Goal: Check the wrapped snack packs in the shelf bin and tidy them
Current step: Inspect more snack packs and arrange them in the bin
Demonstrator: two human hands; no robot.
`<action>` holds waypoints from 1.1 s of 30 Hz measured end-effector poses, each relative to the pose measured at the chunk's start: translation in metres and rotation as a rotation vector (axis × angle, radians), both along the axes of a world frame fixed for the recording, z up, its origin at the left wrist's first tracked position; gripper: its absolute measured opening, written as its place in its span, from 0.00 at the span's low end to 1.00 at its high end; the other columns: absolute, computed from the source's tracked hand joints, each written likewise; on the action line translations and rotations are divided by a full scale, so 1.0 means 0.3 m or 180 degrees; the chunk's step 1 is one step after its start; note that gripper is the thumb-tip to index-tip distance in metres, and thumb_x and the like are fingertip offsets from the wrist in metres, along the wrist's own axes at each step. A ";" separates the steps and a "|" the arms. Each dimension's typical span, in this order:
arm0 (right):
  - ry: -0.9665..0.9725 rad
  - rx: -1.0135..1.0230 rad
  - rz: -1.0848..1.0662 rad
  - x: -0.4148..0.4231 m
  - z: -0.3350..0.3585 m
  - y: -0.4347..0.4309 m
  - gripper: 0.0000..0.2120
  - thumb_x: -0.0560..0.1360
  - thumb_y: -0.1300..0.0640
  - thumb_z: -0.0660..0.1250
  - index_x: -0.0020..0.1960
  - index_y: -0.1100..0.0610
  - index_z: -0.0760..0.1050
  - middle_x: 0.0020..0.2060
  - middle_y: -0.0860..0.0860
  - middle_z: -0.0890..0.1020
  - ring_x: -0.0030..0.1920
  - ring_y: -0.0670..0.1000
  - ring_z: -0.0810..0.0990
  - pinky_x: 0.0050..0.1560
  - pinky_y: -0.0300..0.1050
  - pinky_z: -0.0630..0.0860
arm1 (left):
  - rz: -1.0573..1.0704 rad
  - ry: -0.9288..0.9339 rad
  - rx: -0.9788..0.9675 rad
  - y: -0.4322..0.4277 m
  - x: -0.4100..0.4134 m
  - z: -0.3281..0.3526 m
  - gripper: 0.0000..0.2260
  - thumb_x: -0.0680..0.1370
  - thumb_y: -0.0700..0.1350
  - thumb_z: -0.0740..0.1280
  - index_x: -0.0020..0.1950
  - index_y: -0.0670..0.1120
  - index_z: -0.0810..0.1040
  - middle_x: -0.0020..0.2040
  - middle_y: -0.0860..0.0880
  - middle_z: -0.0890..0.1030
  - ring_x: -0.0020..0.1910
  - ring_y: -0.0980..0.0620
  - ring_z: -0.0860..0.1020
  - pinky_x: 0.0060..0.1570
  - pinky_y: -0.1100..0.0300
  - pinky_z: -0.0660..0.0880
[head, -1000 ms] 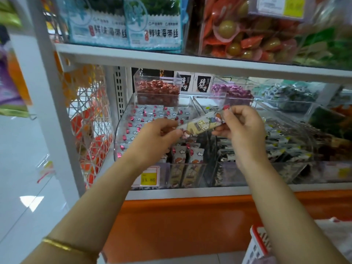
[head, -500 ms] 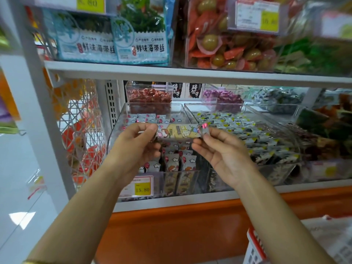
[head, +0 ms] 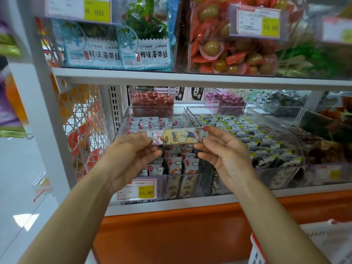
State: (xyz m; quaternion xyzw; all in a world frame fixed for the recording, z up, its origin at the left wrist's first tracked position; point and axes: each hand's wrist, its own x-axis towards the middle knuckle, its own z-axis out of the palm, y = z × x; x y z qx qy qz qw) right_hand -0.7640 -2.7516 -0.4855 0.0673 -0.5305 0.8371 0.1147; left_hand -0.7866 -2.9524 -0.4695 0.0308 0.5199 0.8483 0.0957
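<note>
Both forearms reach up and forward from the bottom corners, bare, converging toward centre. Left hand (head: 131, 155) palm turned inward, thumb and fingertips pinching one end of a snack pack (head: 176, 137). Right hand (head: 224, 155) palm up and facing the camera, fingers half curled, thumb and forefinger pinching the other end. Hands level, slightly apart.

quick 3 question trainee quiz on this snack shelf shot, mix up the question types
1. True or false: both hands hold one snack pack by its ends.
2. The yellow tag on the bin below the pack reads: A 8.80, B 15.80, C 10.80?
3. Which hand shows its open palm to the camera?

Key
1. True; the left hand has the other end.
2. B
3. The right
</note>
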 end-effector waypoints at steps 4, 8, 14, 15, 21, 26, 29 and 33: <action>0.0284 0.0688 -0.0376 0.004 -0.017 -0.010 0.14 0.74 0.70 0.64 0.50 0.53 0.79 0.40 0.52 0.85 0.40 0.51 0.85 0.32 0.36 0.79 | -0.0132 0.0125 -0.0234 -0.020 0.002 -0.001 0.15 0.69 0.46 0.69 0.53 0.42 0.81 0.40 0.45 0.81 0.36 0.52 0.81 0.37 0.63 0.79; 0.0286 0.1071 -0.0431 0.011 -0.017 -0.034 0.09 0.77 0.61 0.63 0.53 0.51 0.79 0.50 0.51 0.82 0.44 0.51 0.84 0.36 0.44 0.82 | -0.0244 0.0334 -0.0381 -0.022 0.012 -0.001 0.08 0.70 0.40 0.67 0.47 0.40 0.80 0.47 0.43 0.83 0.42 0.54 0.82 0.40 0.66 0.79; 0.0398 0.1502 -0.0550 0.018 -0.032 -0.074 0.09 0.76 0.58 0.66 0.55 0.49 0.78 0.47 0.47 0.81 0.35 0.50 0.84 0.37 0.38 0.80 | -0.0274 0.0737 -0.0800 -0.027 0.023 0.003 0.22 0.64 0.38 0.69 0.59 0.44 0.78 0.58 0.41 0.78 0.51 0.47 0.82 0.49 0.62 0.79; 0.0372 0.1388 -0.0518 0.014 -0.032 -0.073 0.09 0.75 0.59 0.67 0.53 0.50 0.79 0.46 0.48 0.81 0.36 0.50 0.84 0.38 0.39 0.80 | -0.0261 0.0799 -0.0938 -0.029 0.025 0.006 0.21 0.64 0.39 0.70 0.57 0.47 0.79 0.58 0.43 0.79 0.52 0.47 0.82 0.52 0.60 0.78; 0.0352 0.1200 -0.0481 0.001 -0.023 -0.061 0.08 0.73 0.63 0.69 0.39 0.52 0.82 0.35 0.49 0.83 0.36 0.52 0.83 0.33 0.43 0.81 | -0.0138 0.1281 -0.2017 -0.039 0.033 0.009 0.17 0.71 0.40 0.72 0.53 0.59 0.80 0.51 0.52 0.82 0.48 0.49 0.81 0.46 0.64 0.78; 0.0361 0.1484 -0.0783 -0.007 -0.022 -0.063 0.08 0.74 0.62 0.68 0.36 0.60 0.78 0.30 0.48 0.81 0.33 0.47 0.82 0.28 0.41 0.79 | -0.0144 0.1350 -0.2309 -0.016 0.042 0.011 0.13 0.72 0.39 0.71 0.51 0.55 0.81 0.50 0.44 0.79 0.40 0.51 0.78 0.35 0.65 0.75; 0.0643 0.2088 -0.1040 0.000 -0.022 -0.070 0.09 0.74 0.59 0.68 0.37 0.61 0.78 0.29 0.51 0.79 0.33 0.48 0.80 0.31 0.43 0.78 | -0.0006 0.1254 -0.2249 -0.004 0.042 0.005 0.05 0.73 0.44 0.71 0.47 0.51 0.81 0.41 0.47 0.79 0.33 0.58 0.76 0.30 0.69 0.72; 0.0708 0.2242 -0.0950 0.005 -0.017 -0.067 0.09 0.75 0.58 0.68 0.38 0.61 0.79 0.34 0.57 0.80 0.37 0.56 0.79 0.39 0.55 0.78 | -0.0040 0.0987 -0.1971 -0.015 0.040 0.017 0.05 0.72 0.44 0.70 0.37 0.46 0.83 0.35 0.50 0.82 0.31 0.58 0.79 0.31 0.69 0.74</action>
